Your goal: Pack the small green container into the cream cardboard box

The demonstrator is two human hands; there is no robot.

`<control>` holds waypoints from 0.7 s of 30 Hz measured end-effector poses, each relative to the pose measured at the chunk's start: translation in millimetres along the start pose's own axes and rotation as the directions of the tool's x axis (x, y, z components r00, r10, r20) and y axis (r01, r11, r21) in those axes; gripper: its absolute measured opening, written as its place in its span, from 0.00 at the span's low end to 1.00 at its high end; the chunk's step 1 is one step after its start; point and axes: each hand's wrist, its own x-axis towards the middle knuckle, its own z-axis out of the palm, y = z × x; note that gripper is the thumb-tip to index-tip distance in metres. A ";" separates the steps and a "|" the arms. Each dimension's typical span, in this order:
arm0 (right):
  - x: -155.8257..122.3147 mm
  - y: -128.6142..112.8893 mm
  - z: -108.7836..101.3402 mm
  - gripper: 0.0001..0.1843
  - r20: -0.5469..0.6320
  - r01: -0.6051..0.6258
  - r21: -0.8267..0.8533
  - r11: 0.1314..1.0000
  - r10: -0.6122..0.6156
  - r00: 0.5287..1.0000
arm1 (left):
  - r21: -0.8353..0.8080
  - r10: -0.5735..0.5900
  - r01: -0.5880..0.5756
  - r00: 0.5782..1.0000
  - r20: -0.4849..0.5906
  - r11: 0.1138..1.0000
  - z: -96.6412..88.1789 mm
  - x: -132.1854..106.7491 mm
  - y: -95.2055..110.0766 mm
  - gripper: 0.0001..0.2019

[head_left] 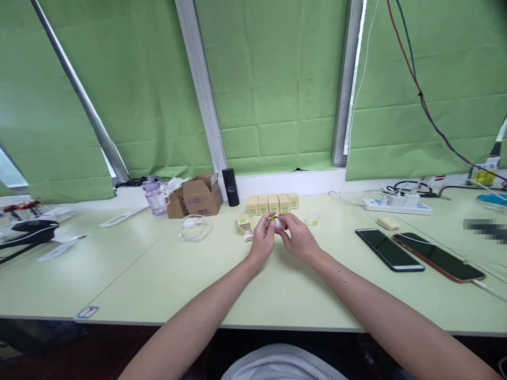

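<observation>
My left hand (262,235) and my right hand (298,237) meet above the middle of the table, fingers closed around a small white rounded object (279,224). A yellow-green bit shows at its top by the left fingertips; the exact kind is too small to make out. Just left of my hands lies an opened small kraft box (244,225) with a green label. Behind them stands a row of several similar kraft boxes (263,205), partly covered by my fingers. To the right of my right hand sits a small clear plastic container (312,219) with something yellow in it.
Two phones lie on the right, a black one (390,250) and one in a reddish case (438,256), near a white power strip (397,205). At the back left are a cardboard box (203,196), a black cylinder (230,187), a purple bottle (155,198) and a coiled white cable (196,230).
</observation>
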 end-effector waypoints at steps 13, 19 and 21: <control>-5.4 -1.0 -0.6 0.19 -0.002 -0.046 0.045 0.998 0.046 0.999 | -0.014 -0.051 0.053 0.993 0.102 0.999 -2.2 0.9 -2.8 0.26; -4.6 -1.7 -0.3 0.15 -0.015 -0.030 0.052 0.998 0.031 0.999 | -0.008 -0.057 0.058 0.993 0.106 0.998 -1.4 -0.4 -0.5 0.25; -4.7 -1.7 -0.1 0.15 -0.011 -0.033 0.053 0.998 0.033 0.999 | 0.001 -0.055 0.055 0.993 0.106 0.998 -1.3 -0.7 0.2 0.25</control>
